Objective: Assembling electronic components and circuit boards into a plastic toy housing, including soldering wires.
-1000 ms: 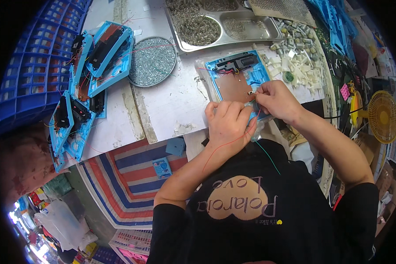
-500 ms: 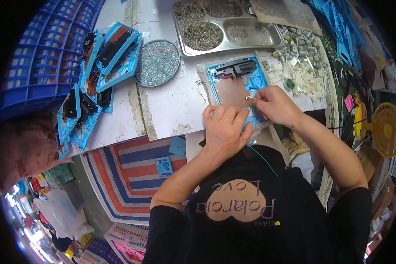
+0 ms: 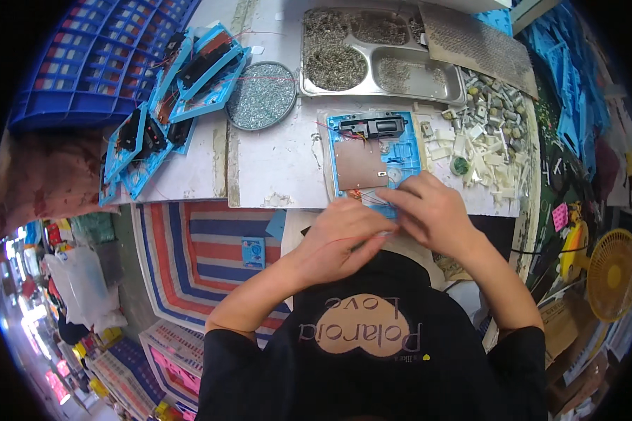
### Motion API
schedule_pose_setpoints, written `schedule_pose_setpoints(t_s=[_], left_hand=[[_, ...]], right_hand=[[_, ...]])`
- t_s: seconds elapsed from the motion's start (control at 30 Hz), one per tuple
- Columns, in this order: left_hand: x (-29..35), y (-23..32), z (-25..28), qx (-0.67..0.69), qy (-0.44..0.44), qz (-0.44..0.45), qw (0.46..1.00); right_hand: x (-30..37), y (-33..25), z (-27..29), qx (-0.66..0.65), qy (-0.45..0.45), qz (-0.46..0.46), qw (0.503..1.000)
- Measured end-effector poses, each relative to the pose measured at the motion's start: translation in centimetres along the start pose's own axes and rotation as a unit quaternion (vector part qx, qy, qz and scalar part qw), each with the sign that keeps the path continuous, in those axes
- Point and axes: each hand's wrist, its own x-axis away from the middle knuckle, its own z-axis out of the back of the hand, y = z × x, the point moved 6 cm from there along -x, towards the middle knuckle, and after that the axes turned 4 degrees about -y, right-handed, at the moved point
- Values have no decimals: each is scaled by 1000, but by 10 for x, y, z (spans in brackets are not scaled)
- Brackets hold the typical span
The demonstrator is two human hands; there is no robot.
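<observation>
A light-blue plastic casing (image 3: 413, 151) lies at the table's front edge. In it sit a brown board (image 3: 358, 165) and a black module with a dark cylinder (image 3: 383, 127), with thin wires at its near end. My left hand (image 3: 347, 237) is at the near edge, fingers curled together and the thumb below. A thin red wire (image 3: 340, 241) crosses it toward the fingertips. My right hand (image 3: 434, 212) covers the near right corner, its fingers bent over the wires and meeting the left fingertips. What the fingertips pinch is hidden.
Similar blue casings (image 3: 144, 144) are stacked on the left, beside a round dish of small screws (image 3: 261, 96). Behind the work stands a metal compartment tray (image 3: 428, 95) of small metal parts. White plastic pieces (image 3: 481, 161) and small motors (image 3: 495, 98) lie to the right. A yellow fan (image 3: 612, 274) stands farther right.
My left hand has turned and moved down toward me, its fingers now more closed. My right hand has shifted down over the near corner. The green wire hanging between them no longer shows.
</observation>
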Motion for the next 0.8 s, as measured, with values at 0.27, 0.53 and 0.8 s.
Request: schedule_pose_setpoints(t_s=[0.27, 0.53, 0.8], left_hand=[[-13, -31, 19, -166, 97, 106, 976], [-26, -35, 10, -240, 90, 72, 964], [-18, -29, 14, -240, 166, 85, 953]], right_hand=[[6, 11, -3, -32, 84, 47, 995], [7, 24, 10, -116, 164, 23, 979], [9, 34, 21, -141, 168, -8, 976]])
